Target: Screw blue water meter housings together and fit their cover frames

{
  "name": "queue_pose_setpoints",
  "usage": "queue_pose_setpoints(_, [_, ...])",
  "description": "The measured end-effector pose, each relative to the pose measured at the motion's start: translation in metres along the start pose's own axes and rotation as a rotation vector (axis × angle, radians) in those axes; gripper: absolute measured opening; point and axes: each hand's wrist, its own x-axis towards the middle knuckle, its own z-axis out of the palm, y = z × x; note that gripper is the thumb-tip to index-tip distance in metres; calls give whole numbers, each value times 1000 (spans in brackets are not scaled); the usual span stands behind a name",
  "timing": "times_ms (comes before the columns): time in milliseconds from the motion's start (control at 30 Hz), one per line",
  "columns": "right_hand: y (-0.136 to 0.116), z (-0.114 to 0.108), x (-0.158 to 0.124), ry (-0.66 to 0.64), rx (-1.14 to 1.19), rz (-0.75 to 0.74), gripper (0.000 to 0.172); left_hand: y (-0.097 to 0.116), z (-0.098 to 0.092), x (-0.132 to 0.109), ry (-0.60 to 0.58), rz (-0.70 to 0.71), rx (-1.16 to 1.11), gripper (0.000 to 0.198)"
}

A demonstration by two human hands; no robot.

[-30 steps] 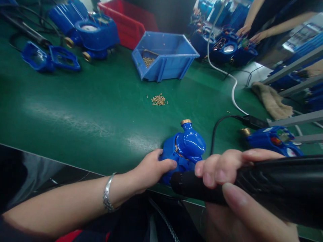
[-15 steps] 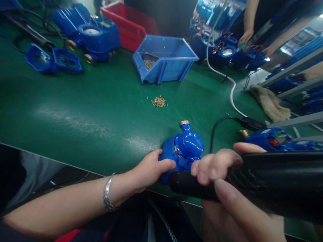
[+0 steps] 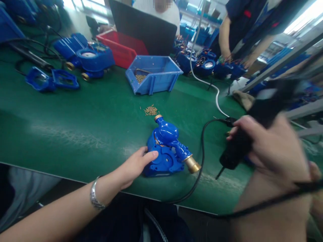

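Note:
A blue water meter (image 3: pixel 166 148) with brass pipe ends lies on its side near the table's front edge. My left hand (image 3: pixel 137 164) grips its left side, thumb on top of the housing and fingers partly hidden behind it. To the right, my right hand (image 3: pixel 272 148) is wrapped round a black electric screwdriver (image 3: pixel 239 148), somewhat blurred. The driver's bit points down at the table, apart from the meter. Just behind the meter sits a small heap of brass screws (image 3: pixel 151 110).
A blue bin (image 3: pixel 157 75) with screws and a red bin (image 3: pixel 116 47) stand at the back. More blue meters (image 3: pixel 93 58) and lids (image 3: pixel 51 80) lie at the left. A black cable (image 3: pixel 202 144) curves right of the meter. Co-workers (image 3: pixel 242 30) stand behind.
My right hand has carried the screwdriver away from the meter, to the right, and its bit now points down. My left hand stays on the meter. The camera view has shifted.

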Motion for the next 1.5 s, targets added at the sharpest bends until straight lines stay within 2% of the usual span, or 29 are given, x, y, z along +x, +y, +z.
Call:
queue_pose_setpoints(67, [26,25,18,-80,-219,125,29,-2,-8,0,33,59,162,61])
queue_pose_setpoints(100, [41,36,26,-100,-302,160,30,-2,-12,1,90,122,281,65])
queue_pose_setpoints(200, [79,59,42,-135,-489,256,32,4,-21,4,329,445,640,72])
queue_pose_setpoints(233, [85,61,44,-140,-539,276,33,9,-22,6,367,571,723,70])
queue_pose_setpoints(300, [84,59,40,-127,-614,265,36,26,-18,11,351,789,848,59])
queue_pose_setpoints(400, [59,44,16,-87,-662,164,36,55,-1,20,191,988,1008,40])
queue_pose_setpoints(467, [39,33,-13,-151,-623,109,25,71,14,26,31,1036,1106,31])
queue_pose_setpoints(500, [32,29,-29,-245,-571,90,18,77,22,29,-65,1037,1156,29])
queue_pose_setpoints(567, [27,29,-60,-585,-354,23,13,82,37,34,-274,1037,1245,29])
queue_pose_setpoints(633, [32,40,-84,-731,-165,-15,12,82,47,39,-455,1056,1325,39])
queue_pose_setpoints(667, [37,49,-93,-737,-74,-20,19,80,51,41,-513,1076,1370,44])
queue_pose_setpoints(733, [49,70,-102,-684,144,-4,37,74,55,43,-549,1109,1471,52])
queue_pose_setpoints(800, [57,91,-105,-626,350,21,43,70,56,45,-526,1104,1537,52])
queue_pose_setpoints(933, [60,117,-105,-562,527,23,45,72,44,42,-503,1035,1442,38])
queue_pose_setpoints(1067, [57,123,-105,-440,696,68,53,76,22,31,-390,1006,1180,31])
queue_pose_setpoints(1167, [53,122,-103,-305,826,119,58,74,9,21,-332,941,813,27])
queue_pose_setpoints(1300, [40,113,-97,-211,903,210,35,61,1,10,-299,741,349,31])
queue_pose_setpoints(1367, [34,108,-95,-211,910,255,30,53,0,8,-298,706,243,35])
queue_pose_setpoints(1500, [26,99,-92,-231,908,355,31,44,-3,8,-316,762,170,35])
